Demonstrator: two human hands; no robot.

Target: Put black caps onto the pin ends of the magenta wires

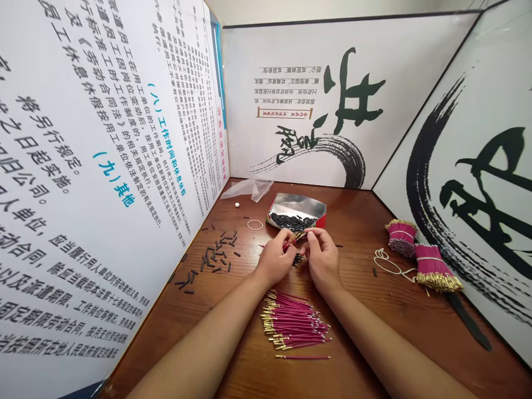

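Note:
My left hand (277,256) is closed around a few thin magenta sticks with gold tips (296,238), which look like pen refills. Beside it my right hand (322,257) pinches at the gold ends; whatever its fingertips hold is too small to make out. Just beyond both hands is an open foil-lined packet (301,204) holding many short black tubes (291,221). More black tubes (297,259) show on the table between the hands. Nearer to me, between my forearms, lies a loose pile of magenta refills (295,320), with a single refill (302,357) apart in front.
Loose black tubes (214,257) are scattered at left. Two banded refill bundles (401,237) (436,269), rubber bands (390,260) and a dark flat strip (469,321) lie at right. A clear plastic bag (251,189) is at the back. Printed panels (299,44) wall in the table.

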